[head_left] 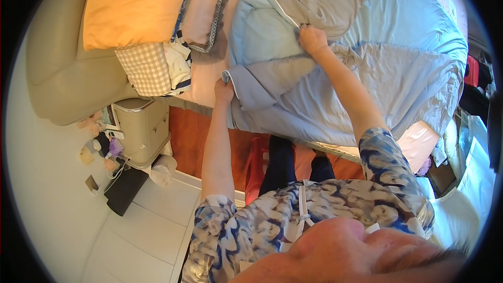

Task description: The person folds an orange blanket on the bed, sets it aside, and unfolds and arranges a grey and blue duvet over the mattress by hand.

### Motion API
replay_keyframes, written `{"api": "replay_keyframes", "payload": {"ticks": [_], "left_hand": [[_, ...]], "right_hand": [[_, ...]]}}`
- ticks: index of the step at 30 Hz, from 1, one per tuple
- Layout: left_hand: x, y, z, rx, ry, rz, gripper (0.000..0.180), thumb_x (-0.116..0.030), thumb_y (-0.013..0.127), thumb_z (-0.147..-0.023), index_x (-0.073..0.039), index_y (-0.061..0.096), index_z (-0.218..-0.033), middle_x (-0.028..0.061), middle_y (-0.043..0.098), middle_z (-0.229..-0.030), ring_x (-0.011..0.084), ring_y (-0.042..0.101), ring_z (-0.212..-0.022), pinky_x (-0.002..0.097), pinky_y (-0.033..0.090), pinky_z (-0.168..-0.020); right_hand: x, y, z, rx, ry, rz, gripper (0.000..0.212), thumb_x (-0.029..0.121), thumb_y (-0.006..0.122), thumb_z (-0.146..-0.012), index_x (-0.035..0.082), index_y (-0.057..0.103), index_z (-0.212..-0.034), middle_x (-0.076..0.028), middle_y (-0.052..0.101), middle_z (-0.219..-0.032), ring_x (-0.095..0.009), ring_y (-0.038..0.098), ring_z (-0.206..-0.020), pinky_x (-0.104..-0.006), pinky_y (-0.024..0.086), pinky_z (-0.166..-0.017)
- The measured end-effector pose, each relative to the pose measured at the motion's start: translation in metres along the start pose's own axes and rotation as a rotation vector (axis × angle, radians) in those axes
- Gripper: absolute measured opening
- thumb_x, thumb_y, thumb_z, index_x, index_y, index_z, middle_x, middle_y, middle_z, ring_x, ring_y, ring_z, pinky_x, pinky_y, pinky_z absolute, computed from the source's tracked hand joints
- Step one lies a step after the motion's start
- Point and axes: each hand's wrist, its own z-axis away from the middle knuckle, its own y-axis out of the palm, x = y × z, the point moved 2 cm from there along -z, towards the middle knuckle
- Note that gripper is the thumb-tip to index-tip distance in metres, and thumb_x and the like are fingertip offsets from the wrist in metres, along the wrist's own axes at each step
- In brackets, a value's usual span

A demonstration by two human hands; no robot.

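A large quilt (403, 26), light blue on one face and grey on the other, lies partly folded over the bed. My left hand (224, 91) is closed on its white-piped edge at the near left corner. Farther right and farther off, my right hand (313, 38) grips another stretch of the same piped edge, where blue and grey cloth meet. Between the two hands the cloth bunches in loose folds. The fingertips of both hands are partly hidden by the fabric.
An orange pillow (136, 8) and a checked folded cloth (145, 71) are stacked by the headboard (73, 57). A beige bedside cabinet (141, 131) stands at the left. Near my legs is a red stool (255, 170). Light blue fabric (474, 162) hangs at the right.
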Motion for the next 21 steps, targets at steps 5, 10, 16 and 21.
{"api": "replay_keyframes", "payload": {"ticks": [5, 10, 16, 21], "left_hand": [[-0.008, -0.049, -0.005, -0.094, 0.089, -0.256, 0.033, -0.016, 0.065, -0.075, -0.004, 0.059, -0.105, 0.0145, 0.065, -0.094, 0.0289, 0.062, -0.089, 0.0337, 0.048, -0.077], [-0.022, -0.035, -0.013, -0.025, 0.233, -0.264, 0.046, -0.016, 0.067, -0.073, -0.005, 0.054, -0.115, 0.0144, 0.061, -0.108, 0.0287, 0.059, -0.099, 0.0330, 0.047, -0.082], [-0.038, -0.035, -0.022, 0.072, 0.119, -0.097, 0.055, -0.012, 0.067, -0.074, -0.001, 0.046, -0.123, 0.0152, 0.058, -0.112, 0.0252, 0.058, -0.101, 0.0322, 0.046, -0.084], [0.003, -0.044, -0.084, 0.144, -0.276, 0.375, 0.055, -0.025, 0.064, -0.076, -0.001, 0.049, -0.124, 0.0193, 0.056, -0.115, 0.0271, 0.056, -0.103, 0.0345, 0.043, -0.086]], "right_hand": [[0.036, -0.062, -0.069, 0.412, -0.247, 0.151, 0.014, 0.011, 0.059, -0.072, 0.005, 0.065, -0.083, -0.014, 0.066, -0.085, -0.031, 0.063, -0.081, -0.0424, 0.051, -0.065], [0.052, -0.212, -0.179, -0.281, 0.024, -0.089, 0.057, 0.024, 0.048, -0.086, -0.003, 0.029, -0.133, -0.031, 0.054, -0.106, -0.044, 0.052, -0.101, -0.0474, 0.043, -0.086], [0.084, -0.222, -0.115, -1.204, -0.450, -0.263, 0.047, 0.015, 0.060, -0.079, -0.003, 0.046, -0.119, -0.026, 0.058, -0.100, -0.035, 0.057, -0.095, -0.0444, 0.047, -0.077], [0.037, -0.101, 0.007, -0.425, -0.356, -0.395, 0.029, 0.012, 0.058, -0.080, 0.004, 0.057, -0.108, -0.019, 0.055, -0.109, -0.034, 0.053, -0.099, -0.0394, 0.044, -0.083]]}}
